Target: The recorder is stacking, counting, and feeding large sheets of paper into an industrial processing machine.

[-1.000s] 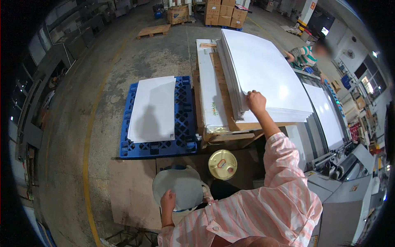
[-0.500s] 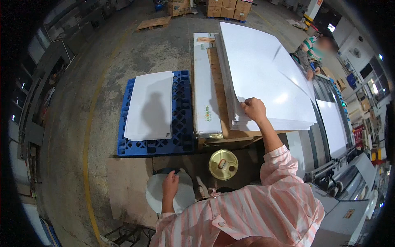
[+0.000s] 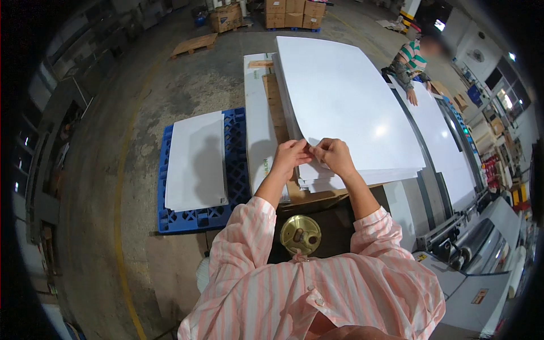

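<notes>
Both grips pinching the near corner of the top sheet point(image 3: 345, 102), left hand point(image 3: 290, 157) and right hand point(image 3: 334, 155) knuckle to knuckle at that corner of the tall paper stack point(image 3: 317, 182). Beside the stack, a narrower white pile point(image 3: 258, 130); further left, sheets point(image 3: 196, 161) on a blue pallet point(image 3: 235, 170). Below the hands, a brass disc point(image 3: 300, 234).

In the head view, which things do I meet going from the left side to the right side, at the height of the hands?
Small white sheet stack on blue pallet → left hand → right hand → large white sheet stack → machine feed table.
</notes>
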`<action>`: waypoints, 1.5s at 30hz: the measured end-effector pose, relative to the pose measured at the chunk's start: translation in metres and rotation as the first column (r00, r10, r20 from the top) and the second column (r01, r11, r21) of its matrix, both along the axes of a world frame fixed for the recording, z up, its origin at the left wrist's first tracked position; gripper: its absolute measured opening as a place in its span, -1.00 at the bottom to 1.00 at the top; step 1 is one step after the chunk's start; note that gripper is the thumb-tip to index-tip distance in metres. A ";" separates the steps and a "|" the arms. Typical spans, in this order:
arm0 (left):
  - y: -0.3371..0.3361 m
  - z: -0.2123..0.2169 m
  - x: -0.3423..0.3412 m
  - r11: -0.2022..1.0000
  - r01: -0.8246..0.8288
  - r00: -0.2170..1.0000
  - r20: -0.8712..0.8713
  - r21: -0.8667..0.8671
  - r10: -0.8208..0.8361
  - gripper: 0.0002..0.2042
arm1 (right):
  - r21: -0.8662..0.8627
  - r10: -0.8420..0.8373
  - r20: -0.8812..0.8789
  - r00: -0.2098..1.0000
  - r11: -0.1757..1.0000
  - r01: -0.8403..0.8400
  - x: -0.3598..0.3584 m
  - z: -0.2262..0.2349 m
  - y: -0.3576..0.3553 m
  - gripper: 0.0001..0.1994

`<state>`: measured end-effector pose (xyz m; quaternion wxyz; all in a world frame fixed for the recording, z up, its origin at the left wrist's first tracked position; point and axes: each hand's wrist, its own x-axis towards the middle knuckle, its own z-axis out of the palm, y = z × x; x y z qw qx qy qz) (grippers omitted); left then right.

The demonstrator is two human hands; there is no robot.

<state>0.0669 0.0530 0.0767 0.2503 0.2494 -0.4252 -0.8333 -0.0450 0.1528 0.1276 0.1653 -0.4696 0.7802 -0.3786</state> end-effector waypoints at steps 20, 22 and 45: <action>-0.031 -0.029 -0.003 0.907 0.411 0.906 -0.157 0.097 -0.394 -0.82 | 0.125 -0.176 0.674 0.717 0.984 0.124 -0.008 -0.011 0.013 -0.89; -0.032 -0.031 0.001 0.905 0.406 0.907 -0.173 0.123 -0.384 -0.87 | -0.048 -0.283 0.302 0.910 0.949 0.311 0.008 0.011 0.011 -0.89; -0.038 -0.003 0.025 -0.135 0.216 0.942 0.243 -0.967 -0.231 -0.65 | -0.528 -0.518 -0.377 0.767 0.801 0.281 0.020 0.033 0.019 -0.75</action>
